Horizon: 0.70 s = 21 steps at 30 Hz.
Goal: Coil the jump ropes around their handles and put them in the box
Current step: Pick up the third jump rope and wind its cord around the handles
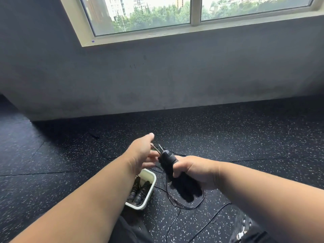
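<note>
Head view. Your right hand (192,171) is clenched around the black handles (167,161) of a jump rope, held above the floor just right of frame centre. The long axis of the handles runs from about 5 o'clock up to 11 o'clock, with the cable ends pointing to 11 o'clock, toward the wall. How many handles sit in that grip you cannot tell for certain; they read as one dark bundle.

Your left hand (142,153) is at the tip of the handles, at 9 o'clock of them, fingers curled and pinching a short loop of thin cable (155,148) where it leaves the handle ends.

The loose rope (185,206) hangs from the handles and lies in open curves on the floor at 6 o'clock of your right hand, with two strands trailing toward the bottom edge.

One white box (149,193) stands on the floor at 7 o'clock of the handles, partly hidden by your left forearm. Inside it lie two coiled ropes (140,192), handles side by side, long axes running roughly 1 to 7 o'clock.

Around: black speckled rubber floor (245,137), grey wall (157,76) at 12 o'clock, window (175,13) above it. Your dark-clothed legs (129,230) show at 6 o'clock.
</note>
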{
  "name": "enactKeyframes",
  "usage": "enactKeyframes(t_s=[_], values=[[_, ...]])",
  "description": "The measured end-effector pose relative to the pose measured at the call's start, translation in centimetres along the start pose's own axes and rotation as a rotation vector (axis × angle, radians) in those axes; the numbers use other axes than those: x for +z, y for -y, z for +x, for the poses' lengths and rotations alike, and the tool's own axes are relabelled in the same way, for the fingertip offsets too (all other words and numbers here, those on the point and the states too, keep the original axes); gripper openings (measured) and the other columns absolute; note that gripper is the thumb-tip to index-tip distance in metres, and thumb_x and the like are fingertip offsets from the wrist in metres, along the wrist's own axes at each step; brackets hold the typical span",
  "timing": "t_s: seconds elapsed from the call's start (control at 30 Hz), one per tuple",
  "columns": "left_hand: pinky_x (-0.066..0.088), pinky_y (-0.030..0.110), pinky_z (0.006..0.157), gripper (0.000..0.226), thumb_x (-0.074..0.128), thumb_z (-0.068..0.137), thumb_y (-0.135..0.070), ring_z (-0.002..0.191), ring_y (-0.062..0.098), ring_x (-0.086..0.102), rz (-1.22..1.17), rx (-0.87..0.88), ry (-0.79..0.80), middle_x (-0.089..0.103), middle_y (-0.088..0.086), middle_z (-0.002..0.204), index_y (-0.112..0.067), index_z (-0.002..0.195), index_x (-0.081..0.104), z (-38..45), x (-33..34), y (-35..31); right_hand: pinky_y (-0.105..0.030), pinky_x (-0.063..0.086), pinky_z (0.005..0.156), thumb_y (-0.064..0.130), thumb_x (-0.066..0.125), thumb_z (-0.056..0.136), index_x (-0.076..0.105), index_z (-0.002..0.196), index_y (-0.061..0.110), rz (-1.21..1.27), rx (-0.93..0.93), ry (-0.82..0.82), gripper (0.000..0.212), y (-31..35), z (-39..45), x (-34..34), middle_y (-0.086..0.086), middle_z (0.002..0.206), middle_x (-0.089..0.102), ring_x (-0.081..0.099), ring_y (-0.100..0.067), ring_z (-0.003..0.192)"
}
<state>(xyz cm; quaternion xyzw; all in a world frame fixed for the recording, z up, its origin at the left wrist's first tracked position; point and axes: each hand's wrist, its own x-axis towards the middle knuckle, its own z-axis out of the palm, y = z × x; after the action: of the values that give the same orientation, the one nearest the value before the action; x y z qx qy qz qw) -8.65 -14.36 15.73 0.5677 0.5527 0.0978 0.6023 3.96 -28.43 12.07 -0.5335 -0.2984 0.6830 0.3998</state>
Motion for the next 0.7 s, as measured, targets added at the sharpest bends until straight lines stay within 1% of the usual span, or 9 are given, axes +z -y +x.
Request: enactKeyframes(t_s=[0.07, 0.13, 0.17, 0.27, 0.37, 0.43, 0.53, 0.63, 0.7], values=[[0.049, 0.031, 0.070, 0.050, 0.050, 0.103, -0.056, 0.071, 0.020, 0.063, 0.312, 0.051, -0.008, 0.071, 0.007, 0.085, -0.009, 0.102, 0.067, 0.1, -1.2, 0.2, -0.042, 0.049, 0.068, 0.012, 0.059, 0.067, 0.056, 0.116, 0.017, -0.250, 0.029, -0.124, 0.050, 0.7, -0.5, -0.9, -0.020, 0.096, 0.057, 0.056, -0.032, 0.078], [0.052, 0.035, 0.081, 0.044, 0.053, 0.100, -0.055, 0.084, 0.019, 0.067, 0.606, 0.282, -0.148, 0.074, 0.002, 0.094, -0.015, 0.099, 0.071, 0.3, -1.8, 0.1, -0.036, 0.046, 0.059, 0.016, 0.060, 0.069, 0.057, 0.109, 0.025, -0.444, 0.066, -0.192, 0.041, 1.2, -0.9, -1.6, -0.016, 0.089, 0.055, 0.052, -0.027, 0.069], [0.053, 0.036, 0.087, 0.038, 0.056, 0.098, -0.056, 0.091, 0.015, 0.067, 0.643, 0.424, -0.174, 0.074, -0.004, 0.097, -0.021, 0.101, 0.071, 0.0, -1.8, -0.1, -0.033, 0.044, 0.055, 0.018, 0.061, 0.070, 0.057, 0.108, 0.025, -0.535, 0.072, -0.217, 0.039, 1.3, -1.0, -1.8, -0.014, 0.086, 0.055, 0.051, -0.025, 0.066], [0.051, 0.035, 0.105, 0.049, 0.061, 0.086, -0.064, 0.110, 0.003, 0.065, 0.670, 0.691, 0.109, 0.070, -0.014, 0.118, -0.033, 0.123, 0.069, -1.0, -0.6, 0.1, -0.028, 0.042, 0.053, 0.021, 0.063, 0.075, 0.057, 0.108, 0.024, -0.844, 0.025, -0.270, 0.034, 1.8, -1.1, -1.5, -0.004, 0.082, 0.061, 0.054, -0.021, 0.063], [0.051, 0.036, 0.107, 0.060, 0.073, 0.073, -0.055, 0.112, 0.006, 0.067, 0.840, 0.639, 0.425, 0.072, -0.016, 0.120, -0.043, 0.130, 0.060, -1.2, 1.2, 1.4, -0.027, 0.047, 0.064, 0.023, 0.063, 0.079, 0.055, 0.103, 0.024, -1.239, -0.058, -0.289, 0.025, 2.1, -1.3, -0.2, 0.002, 0.091, 0.066, 0.064, -0.019, 0.078], [0.056, 0.033, 0.095, 0.067, 0.075, 0.070, -0.037, 0.103, 0.009, 0.071, 0.895, 0.606, 0.489, 0.075, -0.014, 0.108, -0.042, 0.133, 0.054, -1.3, 1.8, 2.2, -0.030, 0.052, 0.078, 0.025, 0.062, 0.080, 0.054, 0.100, 0.026, -1.448, -0.128, -0.309, 0.022, 1.8, -1.6, 0.8, 0.001, 0.103, 0.066, 0.064, -0.023, 0.092], [0.058, 0.029, 0.083, 0.080, 0.078, 0.067, -0.032, 0.092, 0.008, 0.069, 0.999, 0.590, 0.455, 0.071, -0.015, 0.101, -0.038, 0.139, 0.042, -1.4, 1.9, 2.7, -0.035, 0.051, 0.088, 0.035, 0.065, 0.080, 0.059, 0.105, 0.025, -1.533, -0.230, -0.345, 0.028, 0.9, -1.4, 1.1, 0.001, 0.113, 0.064, 0.063, -0.024, 0.101], [0.059, 0.034, 0.086, 0.077, 0.080, 0.061, -0.039, 0.094, 0.009, 0.068, 0.992, 0.607, 0.343, 0.070, -0.014, 0.104, -0.032, 0.130, 0.045, -1.3, 1.9, 2.7, -0.037, 0.055, 0.084, 0.045, 0.069, 0.071, 0.059, 0.099, 0.029, -1.492, -0.283, -0.439, 0.034, 1.1, -0.9, 0.3, 0.007, 0.098, 0.064, 0.064, -0.021, 0.090], [0.057, 0.030, 0.088, 0.077, 0.080, 0.061, -0.039, 0.096, 0.005, 0.067, 0.942, 0.612, 0.297, 0.071, -0.017, 0.106, -0.029, 0.130, 0.049, -1.3, 1.9, 2.6, -0.038, 0.056, 0.082, 0.048, 0.069, 0.065, 0.058, 0.098, 0.031, -1.478, -0.272, -0.494, 0.038, 1.5, -0.9, -0.2, 0.009, 0.092, 0.063, 0.065, -0.020, 0.087]])
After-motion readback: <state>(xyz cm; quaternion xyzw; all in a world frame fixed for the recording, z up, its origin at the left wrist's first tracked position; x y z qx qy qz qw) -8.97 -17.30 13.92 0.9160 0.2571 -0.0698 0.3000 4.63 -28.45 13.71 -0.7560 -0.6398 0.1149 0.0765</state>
